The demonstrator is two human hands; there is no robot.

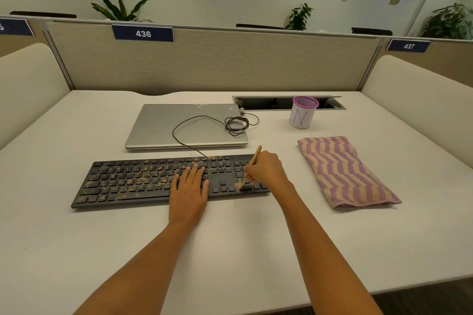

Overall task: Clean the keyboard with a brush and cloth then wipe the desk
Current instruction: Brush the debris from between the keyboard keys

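— What's laid out there?
— One white desk [230,250]. On it, near the front and left of the middle, is one black keyboard [128,181], with tan crumbs [143,174] over its left and middle keys. Behind it lies one closed silver laptop [163,125], with one dark cable [179,133] looped across the lid.
— And the cloth?
— One folded cloth [343,171], striped pink and beige, right of the keyboard and apart from it. One pink-rimmed cup [302,116] stands behind it.
— Hands?
— Two. The left hand [189,192] lies flat on the keys, fingers straight. The right hand [266,169] pinches one wooden brush [255,155], bristles down on the keyboard's right end.
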